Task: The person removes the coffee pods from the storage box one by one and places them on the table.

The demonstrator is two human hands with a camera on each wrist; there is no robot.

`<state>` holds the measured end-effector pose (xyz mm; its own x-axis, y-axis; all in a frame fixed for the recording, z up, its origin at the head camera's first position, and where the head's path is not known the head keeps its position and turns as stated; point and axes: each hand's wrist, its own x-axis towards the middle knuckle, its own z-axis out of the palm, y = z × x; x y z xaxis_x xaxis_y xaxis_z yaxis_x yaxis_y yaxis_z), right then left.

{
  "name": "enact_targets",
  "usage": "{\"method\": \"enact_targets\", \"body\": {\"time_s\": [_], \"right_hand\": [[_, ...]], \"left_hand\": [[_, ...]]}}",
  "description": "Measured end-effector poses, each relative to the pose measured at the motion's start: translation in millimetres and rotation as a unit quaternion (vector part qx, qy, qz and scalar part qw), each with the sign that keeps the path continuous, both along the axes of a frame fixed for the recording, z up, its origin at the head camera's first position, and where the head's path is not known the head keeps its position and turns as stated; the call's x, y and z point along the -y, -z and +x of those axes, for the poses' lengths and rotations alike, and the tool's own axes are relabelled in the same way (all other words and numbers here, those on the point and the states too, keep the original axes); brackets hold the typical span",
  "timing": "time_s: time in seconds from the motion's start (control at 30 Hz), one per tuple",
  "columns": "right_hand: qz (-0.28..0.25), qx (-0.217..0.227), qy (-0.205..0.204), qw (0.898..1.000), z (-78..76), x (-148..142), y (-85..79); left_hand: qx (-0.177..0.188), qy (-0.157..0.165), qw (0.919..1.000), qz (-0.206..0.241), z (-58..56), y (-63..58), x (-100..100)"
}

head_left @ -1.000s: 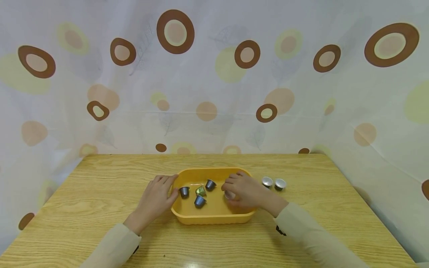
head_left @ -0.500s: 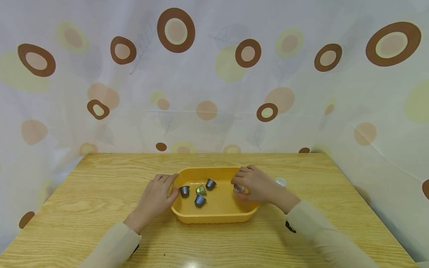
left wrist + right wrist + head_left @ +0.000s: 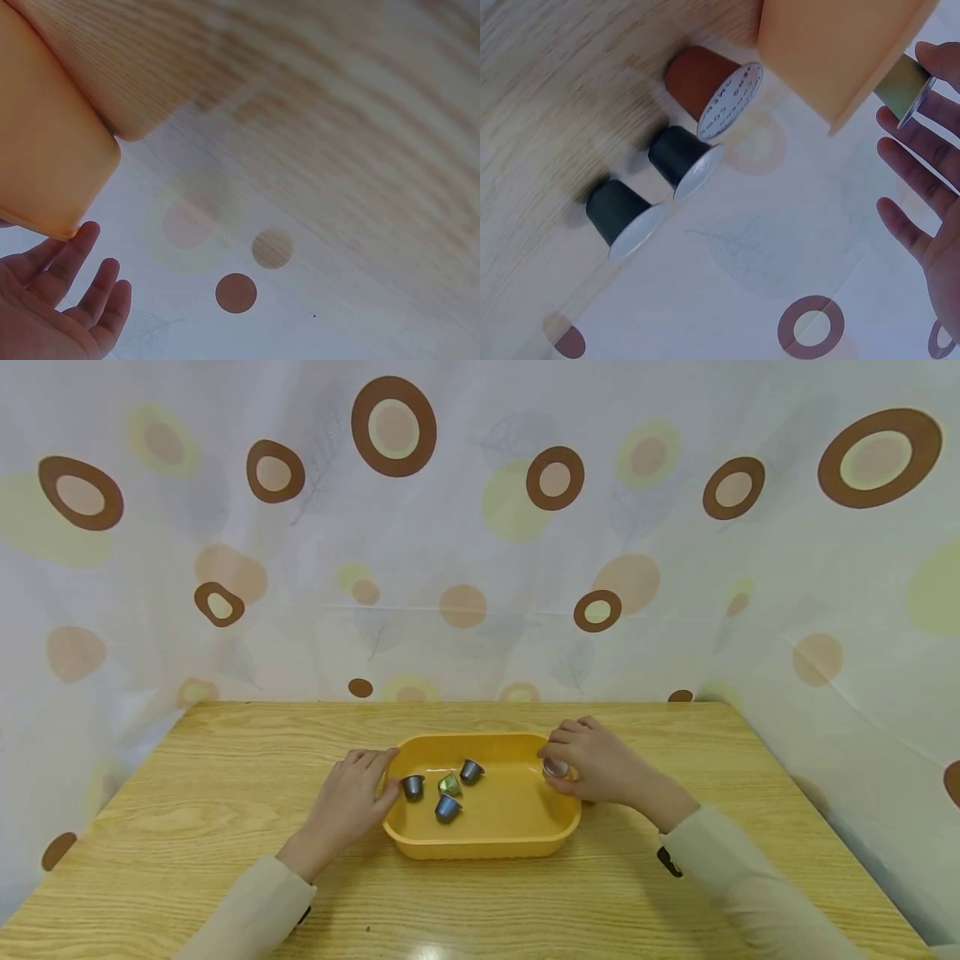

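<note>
Remote view: tub (image 3: 480, 852) and pod (image 3: 555, 767);
spread left hand (image 3: 343, 802) touches the tub, I judge for steadiness; right hand (image 3: 606, 766) pinches the pod.

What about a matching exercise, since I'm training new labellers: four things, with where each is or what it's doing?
Column one
1. Brown capsule
2. Left hand
3. Blue capsule
4. Right hand

Column two
A. holding a green capsule
B. on the table, outside the tray
C. lying inside the tray
D. at the tray's left end

Pairs: 1-B, 2-D, 3-C, 4-A
</note>
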<state>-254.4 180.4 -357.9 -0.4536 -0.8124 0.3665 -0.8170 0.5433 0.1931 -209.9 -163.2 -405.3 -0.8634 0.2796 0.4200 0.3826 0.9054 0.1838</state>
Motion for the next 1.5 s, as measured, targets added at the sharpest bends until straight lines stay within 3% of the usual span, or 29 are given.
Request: {"method": "enact_targets", "body": {"time_s": [0.53, 0.83, 1.5], "right_hand": [[-0.021, -0.020, 0.029, 0.999, 2.1, -29, -4.5], [-0.010, 0.010, 0.074, 0.997, 6.8, -41, -1.1], [-0.010, 0.037, 0.103, 0.994, 17.7, -68, 16.2]], "left_hand": [[-0.002, -0.001, 1.0000, -0.003, -0.4, 1.6, 1], [0.000, -0.002, 1.0000, -0.007, -0.6, 2.5, 0], [0.006, -0.002, 1.0000, -0.006, -1.1, 2.5, 1]]}}
